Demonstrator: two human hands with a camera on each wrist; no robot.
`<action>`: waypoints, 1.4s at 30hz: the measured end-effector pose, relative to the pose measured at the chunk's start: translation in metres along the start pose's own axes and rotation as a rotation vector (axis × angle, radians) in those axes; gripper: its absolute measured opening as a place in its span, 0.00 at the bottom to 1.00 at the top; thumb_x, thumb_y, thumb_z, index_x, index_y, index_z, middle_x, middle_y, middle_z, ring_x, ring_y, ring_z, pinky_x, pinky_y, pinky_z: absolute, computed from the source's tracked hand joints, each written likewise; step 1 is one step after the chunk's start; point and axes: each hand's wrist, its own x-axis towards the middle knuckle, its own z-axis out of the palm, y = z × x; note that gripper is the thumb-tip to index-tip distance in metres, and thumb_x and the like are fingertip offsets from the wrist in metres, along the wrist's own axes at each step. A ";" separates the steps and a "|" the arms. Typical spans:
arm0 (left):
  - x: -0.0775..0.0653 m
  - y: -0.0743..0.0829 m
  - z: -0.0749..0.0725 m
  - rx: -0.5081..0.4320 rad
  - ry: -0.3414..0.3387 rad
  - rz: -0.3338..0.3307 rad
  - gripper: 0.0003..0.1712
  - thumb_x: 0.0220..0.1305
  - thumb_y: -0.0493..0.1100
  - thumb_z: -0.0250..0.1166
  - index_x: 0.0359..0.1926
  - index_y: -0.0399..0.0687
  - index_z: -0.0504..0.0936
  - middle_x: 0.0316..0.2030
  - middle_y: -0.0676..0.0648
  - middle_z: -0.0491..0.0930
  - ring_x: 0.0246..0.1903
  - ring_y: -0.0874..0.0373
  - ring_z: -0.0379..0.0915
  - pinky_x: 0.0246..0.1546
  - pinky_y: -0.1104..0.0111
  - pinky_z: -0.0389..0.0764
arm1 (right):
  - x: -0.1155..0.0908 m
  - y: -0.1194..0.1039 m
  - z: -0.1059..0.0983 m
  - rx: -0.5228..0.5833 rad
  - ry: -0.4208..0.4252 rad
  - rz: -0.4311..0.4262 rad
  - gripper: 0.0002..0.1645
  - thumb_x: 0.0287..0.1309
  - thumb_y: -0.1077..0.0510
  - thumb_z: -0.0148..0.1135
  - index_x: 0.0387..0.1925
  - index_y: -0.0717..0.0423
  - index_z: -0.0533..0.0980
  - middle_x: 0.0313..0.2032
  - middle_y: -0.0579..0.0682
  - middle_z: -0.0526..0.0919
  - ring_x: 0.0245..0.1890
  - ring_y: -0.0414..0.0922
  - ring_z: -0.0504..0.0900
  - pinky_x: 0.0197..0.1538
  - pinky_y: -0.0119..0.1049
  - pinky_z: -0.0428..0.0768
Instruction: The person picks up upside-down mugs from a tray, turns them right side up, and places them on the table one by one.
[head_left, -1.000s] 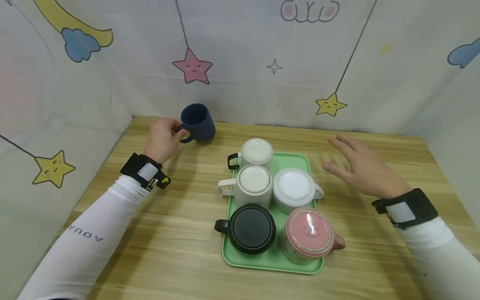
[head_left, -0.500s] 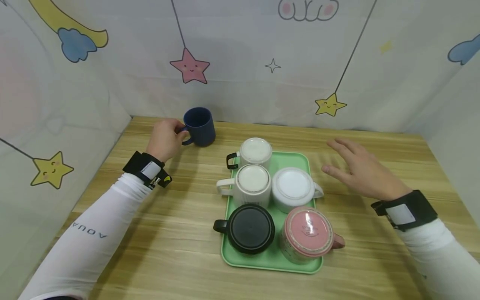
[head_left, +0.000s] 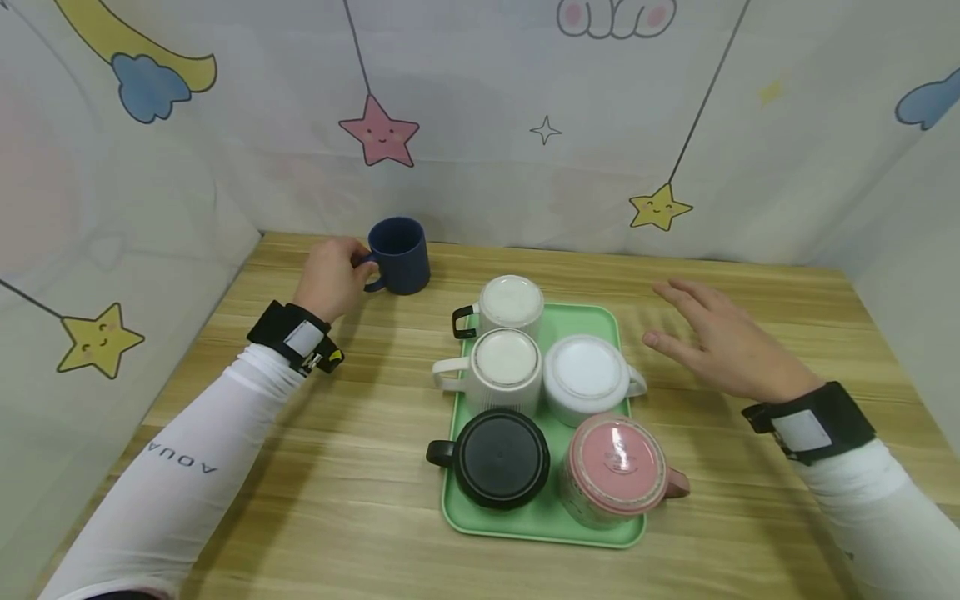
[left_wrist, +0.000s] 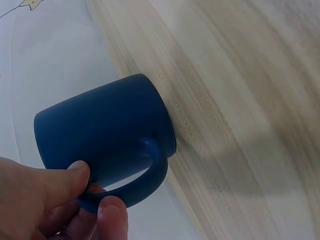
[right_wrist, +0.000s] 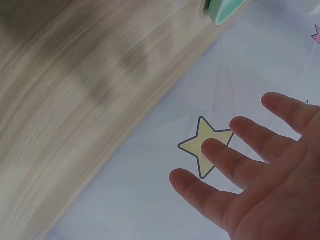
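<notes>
A dark blue mug [head_left: 400, 255] stands upright near the back edge of the wooden table, its opening facing up. My left hand [head_left: 330, 279] pinches the mug's handle [left_wrist: 145, 182] between thumb and fingers, as the left wrist view shows closely. Over the table's right side hovers my right hand [head_left: 723, 346], fingers spread and holding nothing. Between the hands lies a green tray [head_left: 543, 533] bearing several upside-down mugs: a white mug with a black handle [head_left: 512, 302], a ribbed white mug [head_left: 506, 367], a plain white mug [head_left: 587, 379], a black mug [head_left: 502, 458] and a pink mug [head_left: 618, 467].
Several mug handles stick out past the tray's left and right rims. A printed cloth backdrop [head_left: 480, 192] rises right behind the table's back edge and along both sides. Bare wooden tabletop [head_left: 360, 467] shows left of the tray.
The blue mug has come down slightly and from a tilt to upright on the table, my left hand still on its handle. My right hand has hardly moved.
</notes>
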 end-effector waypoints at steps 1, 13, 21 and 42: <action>0.000 0.000 0.000 0.001 -0.002 0.000 0.07 0.73 0.32 0.68 0.42 0.27 0.86 0.38 0.31 0.86 0.36 0.38 0.84 0.39 0.47 0.84 | 0.000 0.000 0.000 0.001 0.000 0.000 0.50 0.74 0.35 0.61 0.83 0.54 0.57 0.79 0.67 0.57 0.78 0.70 0.54 0.73 0.74 0.55; 0.001 0.001 0.000 0.004 -0.042 -0.021 0.09 0.75 0.34 0.67 0.44 0.27 0.85 0.40 0.30 0.85 0.38 0.37 0.83 0.40 0.47 0.83 | -0.003 -0.002 0.001 0.005 -0.009 0.000 0.48 0.75 0.35 0.60 0.82 0.56 0.59 0.79 0.66 0.58 0.78 0.69 0.55 0.73 0.73 0.57; 0.001 0.000 -0.001 -0.007 -0.055 -0.020 0.10 0.75 0.34 0.66 0.47 0.27 0.85 0.41 0.31 0.85 0.39 0.38 0.82 0.41 0.47 0.82 | -0.008 -0.007 -0.002 0.016 -0.015 0.000 0.47 0.75 0.33 0.60 0.80 0.57 0.62 0.78 0.64 0.60 0.78 0.67 0.57 0.72 0.73 0.59; -0.019 0.027 -0.030 0.018 -0.010 0.092 0.30 0.74 0.47 0.70 0.68 0.31 0.76 0.64 0.30 0.72 0.64 0.34 0.69 0.64 0.42 0.73 | -0.015 -0.024 -0.013 0.018 -0.038 -0.103 0.40 0.76 0.37 0.62 0.76 0.57 0.69 0.73 0.60 0.71 0.74 0.63 0.67 0.70 0.67 0.69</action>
